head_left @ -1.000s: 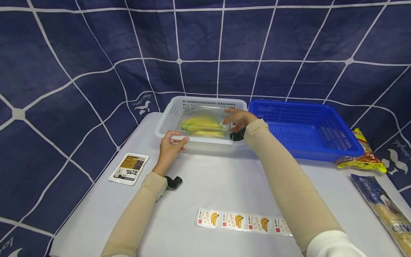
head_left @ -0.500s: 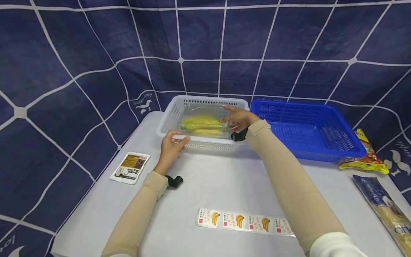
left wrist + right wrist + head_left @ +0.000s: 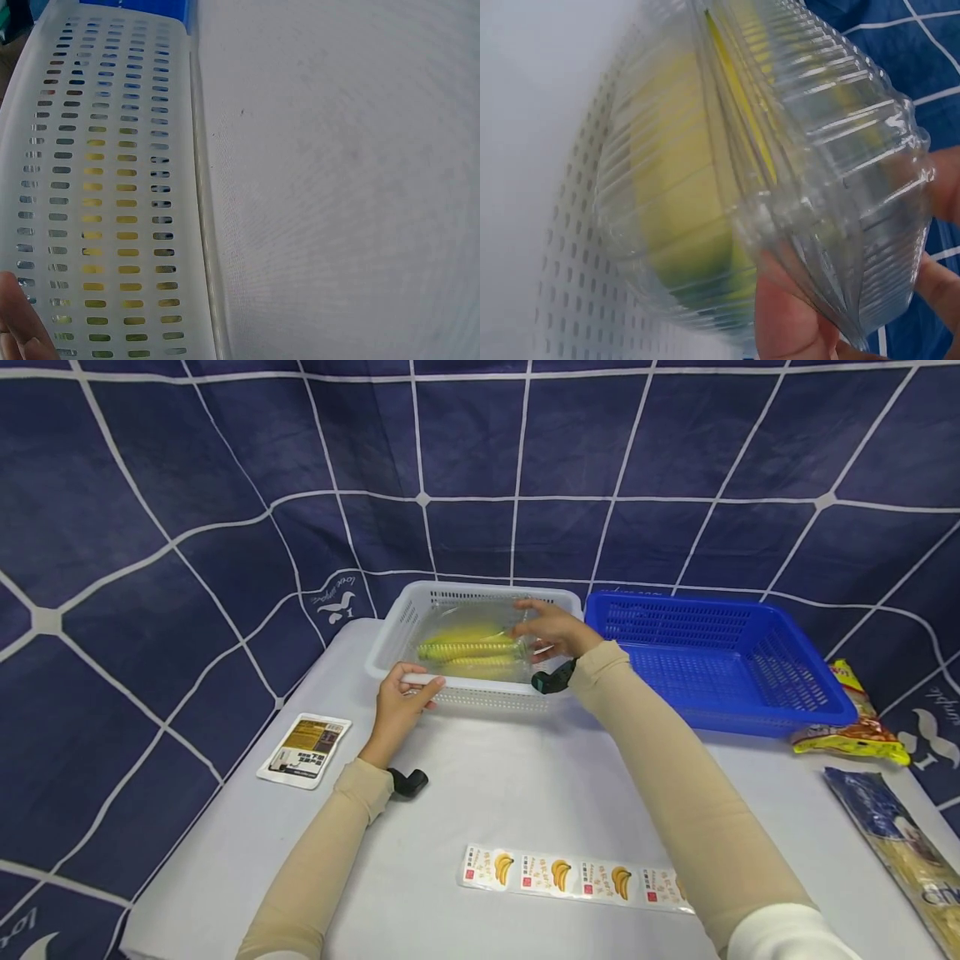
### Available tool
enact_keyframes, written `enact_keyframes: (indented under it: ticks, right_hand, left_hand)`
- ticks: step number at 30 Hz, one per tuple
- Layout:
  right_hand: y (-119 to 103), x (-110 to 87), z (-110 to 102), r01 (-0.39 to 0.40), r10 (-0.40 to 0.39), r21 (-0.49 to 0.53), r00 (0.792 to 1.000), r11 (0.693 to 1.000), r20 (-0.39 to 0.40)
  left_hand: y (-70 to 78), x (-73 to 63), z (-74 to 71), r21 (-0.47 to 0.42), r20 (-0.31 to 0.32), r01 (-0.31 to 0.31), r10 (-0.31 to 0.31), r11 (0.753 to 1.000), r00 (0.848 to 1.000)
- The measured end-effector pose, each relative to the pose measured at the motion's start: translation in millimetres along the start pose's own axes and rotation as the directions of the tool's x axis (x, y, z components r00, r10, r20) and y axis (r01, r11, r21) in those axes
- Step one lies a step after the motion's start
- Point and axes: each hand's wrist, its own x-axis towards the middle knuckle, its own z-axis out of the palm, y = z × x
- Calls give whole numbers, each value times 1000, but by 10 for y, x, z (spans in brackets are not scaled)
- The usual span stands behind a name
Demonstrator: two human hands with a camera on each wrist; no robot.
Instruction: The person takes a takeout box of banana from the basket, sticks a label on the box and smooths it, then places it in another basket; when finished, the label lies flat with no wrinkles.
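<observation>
My left hand [image 3: 397, 706] grips the front rim of a white perforated basket [image 3: 495, 691], thumb on top; in the left wrist view only its fingertips [image 3: 19, 319] show beside the basket wall [image 3: 109, 187]. Inside the basket is a clear plastic clamshell box [image 3: 480, 672] with yellow, green-tipped fruit [image 3: 679, 187] that looks like bananas. My right hand [image 3: 557, 631] holds the box's right end. In the right wrist view the thumb [image 3: 791, 315] presses one side of the box's flanged edge, and other fingers wrap the far side. The box is tilted there.
A blue basket [image 3: 697, 672] stands right of the white one. Beyond it lie a yellow-red snack bag [image 3: 862, 727] and a long clear packet [image 3: 892, 852]. A white pouch [image 3: 305, 752] lies at left. A banana-label strip [image 3: 570, 877] lies in front.
The clamshell box has lifted and shifted slightly left, with its far edge higher in view. My right hand has moved slightly with it. My left hand stays on the rim.
</observation>
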Motion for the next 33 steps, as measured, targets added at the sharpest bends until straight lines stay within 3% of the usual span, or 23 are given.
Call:
enact_keyframes:
  ticks: [8,16,33]
  right_hand:
    - [2,-60,2,28,-21,102,998,994,-61]
    - [-36,-210,-122,92,-76,230,994,969,-80]
    - [53,-600,-464,172,-160,200,984,964,-78]
  left_hand:
    - [21,-13,7,18,0,9,-9,1000,1000]
    - [21,-9,9,20,10,0,0,1000,1000]
    - [24,-13,18,26,-3,-3,3,1000,1000]
